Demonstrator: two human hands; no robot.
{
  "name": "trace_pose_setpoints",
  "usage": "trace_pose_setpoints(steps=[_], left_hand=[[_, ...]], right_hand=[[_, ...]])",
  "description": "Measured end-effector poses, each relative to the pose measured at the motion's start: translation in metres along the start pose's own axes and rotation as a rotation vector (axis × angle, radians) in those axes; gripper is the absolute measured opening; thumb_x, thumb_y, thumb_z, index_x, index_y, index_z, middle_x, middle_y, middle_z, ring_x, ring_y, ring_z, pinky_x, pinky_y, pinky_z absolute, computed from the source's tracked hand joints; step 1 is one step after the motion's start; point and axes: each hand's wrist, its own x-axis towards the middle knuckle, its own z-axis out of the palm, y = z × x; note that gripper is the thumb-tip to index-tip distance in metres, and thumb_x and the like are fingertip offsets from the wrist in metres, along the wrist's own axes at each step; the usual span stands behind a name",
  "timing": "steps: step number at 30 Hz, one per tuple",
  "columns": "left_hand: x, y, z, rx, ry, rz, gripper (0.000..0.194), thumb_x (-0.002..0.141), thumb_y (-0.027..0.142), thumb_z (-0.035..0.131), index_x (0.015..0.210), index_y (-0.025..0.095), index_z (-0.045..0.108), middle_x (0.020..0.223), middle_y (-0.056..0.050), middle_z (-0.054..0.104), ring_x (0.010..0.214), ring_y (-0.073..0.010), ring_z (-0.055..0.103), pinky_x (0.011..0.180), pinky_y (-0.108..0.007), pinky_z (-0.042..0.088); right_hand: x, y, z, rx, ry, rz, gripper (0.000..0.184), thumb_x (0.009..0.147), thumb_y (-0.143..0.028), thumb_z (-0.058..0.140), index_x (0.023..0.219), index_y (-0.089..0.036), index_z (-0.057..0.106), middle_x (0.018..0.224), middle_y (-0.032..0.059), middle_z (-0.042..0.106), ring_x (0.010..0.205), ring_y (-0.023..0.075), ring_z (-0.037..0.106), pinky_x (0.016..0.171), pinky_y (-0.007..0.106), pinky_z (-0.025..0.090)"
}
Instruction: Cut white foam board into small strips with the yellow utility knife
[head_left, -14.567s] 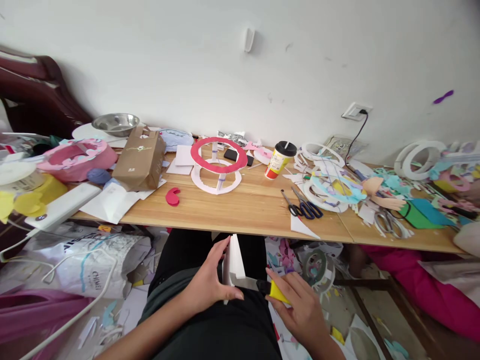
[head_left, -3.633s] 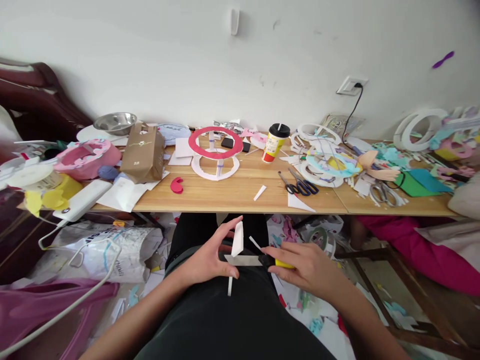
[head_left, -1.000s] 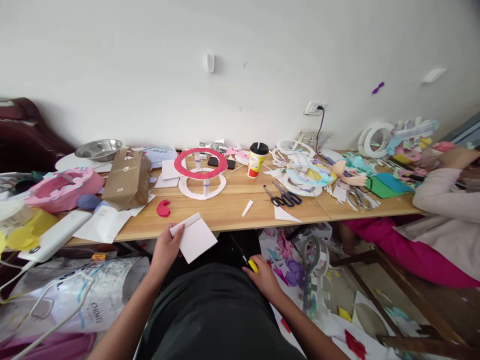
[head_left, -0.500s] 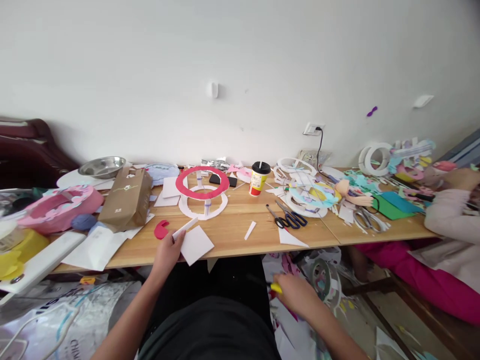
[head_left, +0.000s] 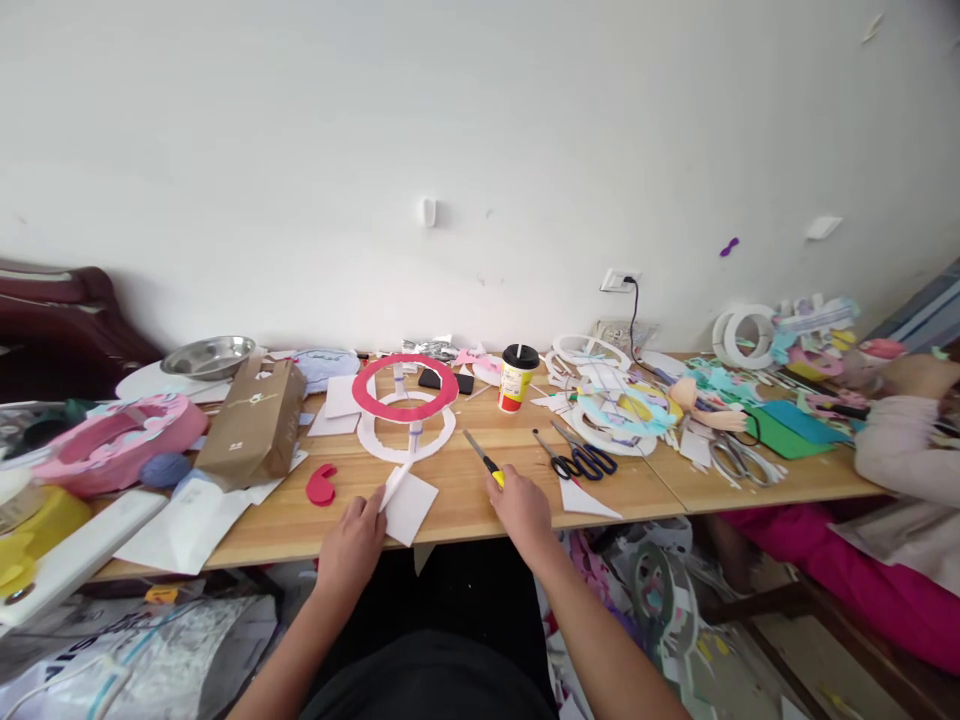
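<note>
My left hand (head_left: 351, 540) pinches a narrow white strip (head_left: 394, 486) that tilts up over a white foam-like square (head_left: 411, 508) at the table's front edge. In my right hand (head_left: 523, 512) is a yellow and black utility knife (head_left: 492, 468), its blade out and pointing up and left just above or on the tabletop. Beyond both hands stands a two-tier ring frame, with a red ring (head_left: 363, 398) on top and a white ring (head_left: 367, 440) below, joined by short posts. A red curved cut-out (head_left: 321, 486) lies left of my left hand.
Scissors (head_left: 585, 458) lie right of the knife, near a lidded cup (head_left: 514, 385). A brown paper bag (head_left: 251, 425) and a pink ring-shaped piece (head_left: 124, 440) occupy the left. Rings and scraps crowd the right, where another person's sleeve (head_left: 904, 445) rests on the wooden table (head_left: 450, 470).
My right hand has risen from below the table edge to above the tabletop, bringing the utility knife. My left hand, still holding the strip, has shifted slightly right. The camera view has tilted up.
</note>
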Motion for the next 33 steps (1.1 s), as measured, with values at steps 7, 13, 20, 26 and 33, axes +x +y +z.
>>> trace_pose_setpoints(steps=[7, 13, 20, 26, 33], left_hand=[[0.0, 0.014, -0.005, 0.127, 0.107, 0.049, 0.044, 0.1, 0.034, 0.033, 0.141, 0.025, 0.047, 0.098, -0.01, 0.063, 0.088, -0.0234, 0.064, 0.068, -0.031, 0.049], [-0.011, 0.047, 0.009, 0.201, 0.229, 0.385, 0.051, 0.093, 0.012, 0.044, 0.144, 0.018, 0.044, 0.104, -0.011, 0.063, 0.093, -0.0238, 0.059, 0.077, -0.034, 0.05], [-0.005, 0.106, 0.016, 0.249, 0.07, 0.527, 0.051, 0.086, 0.002, 0.044, 0.135, 0.008, 0.052, 0.092, -0.015, 0.066, 0.09, -0.0263, 0.062, 0.071, -0.036, 0.051], [0.019, 0.094, 0.009, 0.181, 0.006, 0.42, 0.063, 0.086, 0.003, 0.045, 0.147, 0.016, 0.039, 0.083, -0.011, 0.066, 0.085, -0.0252, 0.062, 0.072, -0.036, 0.049], [-0.001, 0.038, -0.016, 0.203, 0.066, 0.329, 0.055, 0.092, 0.014, 0.041, 0.146, 0.026, 0.042, 0.094, -0.01, 0.062, 0.092, -0.0252, 0.057, 0.077, -0.035, 0.047]], right_hand=[[0.004, 0.007, -0.012, -0.04, 0.011, 0.018, 0.026, 0.094, -0.028, 0.043, 0.112, -0.016, 0.057, 0.095, 0.0135, 0.072, 0.088, 0.0256, 0.069, 0.071, 0.032, 0.046], [0.004, 0.001, -0.004, -0.037, -0.008, 0.063, 0.036, 0.095, -0.04, 0.046, 0.117, -0.013, 0.053, 0.111, 0.0196, 0.066, 0.103, 0.0283, 0.066, 0.076, 0.034, 0.048], [-0.021, 0.058, -0.013, -0.031, -0.159, 0.089, 0.028, 0.088, -0.023, 0.052, 0.114, -0.017, 0.058, 0.102, 0.0139, 0.071, 0.093, 0.0275, 0.07, 0.073, 0.034, 0.048], [-0.065, 0.097, -0.001, 0.148, 0.124, -0.092, 0.03, 0.088, -0.019, 0.046, 0.114, -0.019, 0.06, 0.123, 0.0117, 0.065, 0.118, 0.0244, 0.058, 0.097, 0.036, 0.045], [-0.027, 0.065, -0.009, 0.152, -0.004, -0.477, 0.043, 0.085, -0.012, 0.044, 0.126, -0.021, 0.058, 0.132, 0.0077, 0.062, 0.124, 0.021, 0.055, 0.102, 0.036, 0.043]])
